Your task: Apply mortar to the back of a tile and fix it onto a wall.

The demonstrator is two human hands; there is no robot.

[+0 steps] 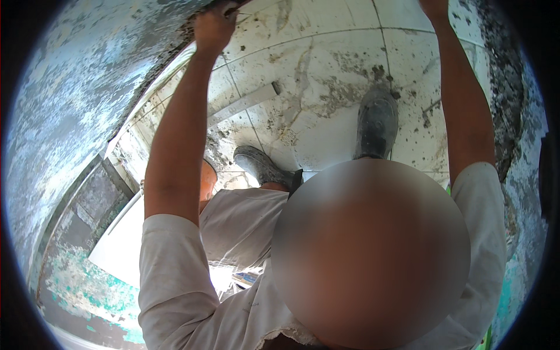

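Observation:
My left hand (pixel 214 29) reaches up to the top edge of the view, close against the mottled blue-grey wall (pixel 93 64). Its fingers are curled at a small dark object that I cannot make out. On the other side, my right hand (pixel 434 8) is cut off by the upper edge, so its fingers and anything in them are hidden. Both arms stretch forward over a pale tiled floor (pixel 326 122) spattered with mud or mortar.
A long flat bar (pixel 245 105) lies on the tiles, near my dark rubber boots (pixel 376 125). Something orange and rounded (pixel 207 179) stands beside my leg. A white panel (pixel 119 242) leans at lower left. Rough, crumbling wall (pixel 507 87) borders the right side.

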